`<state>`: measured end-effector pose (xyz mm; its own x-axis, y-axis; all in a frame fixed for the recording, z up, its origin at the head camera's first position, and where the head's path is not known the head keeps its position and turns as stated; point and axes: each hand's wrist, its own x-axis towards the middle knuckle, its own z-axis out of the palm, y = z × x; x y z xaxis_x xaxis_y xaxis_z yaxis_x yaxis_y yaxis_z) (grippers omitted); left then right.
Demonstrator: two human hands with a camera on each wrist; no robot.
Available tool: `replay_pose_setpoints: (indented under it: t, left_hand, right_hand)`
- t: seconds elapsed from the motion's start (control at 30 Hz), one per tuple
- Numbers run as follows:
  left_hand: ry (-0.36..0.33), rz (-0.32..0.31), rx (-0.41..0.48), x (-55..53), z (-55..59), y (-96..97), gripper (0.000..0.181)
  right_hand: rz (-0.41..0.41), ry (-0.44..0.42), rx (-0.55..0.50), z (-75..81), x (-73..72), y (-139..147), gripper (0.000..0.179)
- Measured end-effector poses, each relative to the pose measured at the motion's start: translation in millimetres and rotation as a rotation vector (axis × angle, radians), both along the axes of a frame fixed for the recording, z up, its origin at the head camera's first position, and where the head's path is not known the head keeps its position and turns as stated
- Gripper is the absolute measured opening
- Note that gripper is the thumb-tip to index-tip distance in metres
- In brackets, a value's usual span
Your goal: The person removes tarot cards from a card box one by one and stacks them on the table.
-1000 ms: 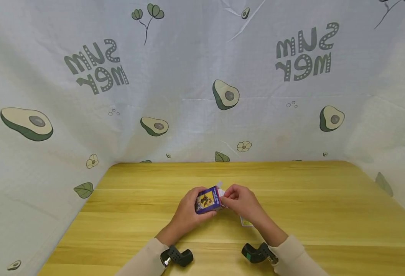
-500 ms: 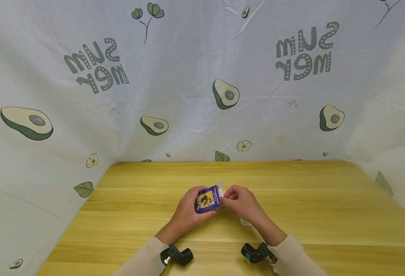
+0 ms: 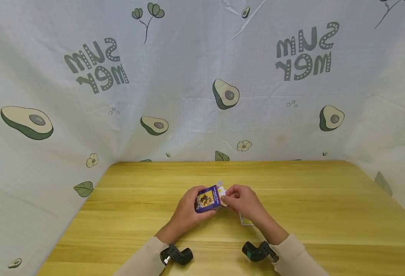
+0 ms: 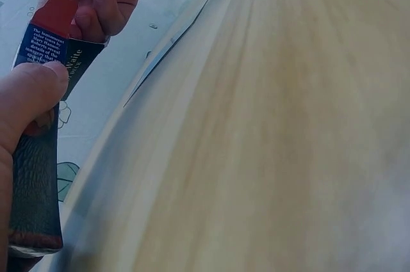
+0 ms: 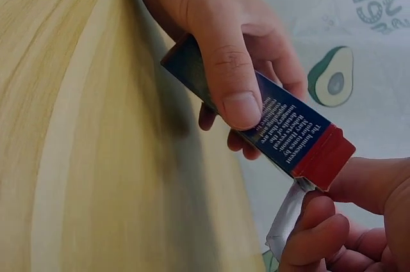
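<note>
A blue tarot card box [image 3: 206, 200] with a yellow picture panel is gripped in my left hand [image 3: 184, 214], its open end turned to the right. In the left wrist view, my thumb presses on the narrow printed side of the box [image 4: 40, 176], and a red flap [image 4: 57, 15] stands out from the end. A white-edged card [image 3: 222, 190] sticks out of the opening. At that end, my right hand [image 3: 242, 201] pinches the card between thumb and fingers. Another card [image 3: 246, 221] lies on the table, partly hidden behind my right forearm.
The yellow wooden table [image 3: 326, 214] spreads out around both hands. Behind it and along the sides hangs a pale curtain [image 3: 188, 76] printed with avocados. Black wrist cameras [image 3: 177, 255] sit at both cuffs.
The card at the box's opening has come further out, showing more of its white and yellow face. My right fingers have shifted slightly on it; the left hand and box stay nearly still.
</note>
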<state>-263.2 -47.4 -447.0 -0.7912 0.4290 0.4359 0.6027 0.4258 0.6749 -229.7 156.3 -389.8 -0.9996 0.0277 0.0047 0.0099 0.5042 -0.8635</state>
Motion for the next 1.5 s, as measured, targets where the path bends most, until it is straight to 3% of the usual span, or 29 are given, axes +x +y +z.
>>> replay_pose_setpoints:
  t: [0.73,1.03,1.5]
  left_hand:
    - [-0.019,0.007,0.005,-0.6,-1.4,1.3,0.071]
    - [-0.027,0.011,0.017,-1.1,-0.8,-0.1,0.071]
    - [-0.039,0.026,0.013,-0.2,0.2,-0.1,0.074]
  right_hand:
    - [-0.036,-0.087,-0.097,13.4,-1.5,14.0,0.016]
    - [-0.036,-0.095,-0.067,20.3,-1.5,24.5,0.019]
    - [-0.067,-0.087,-0.127,28.8,-0.4,35.7,0.023]
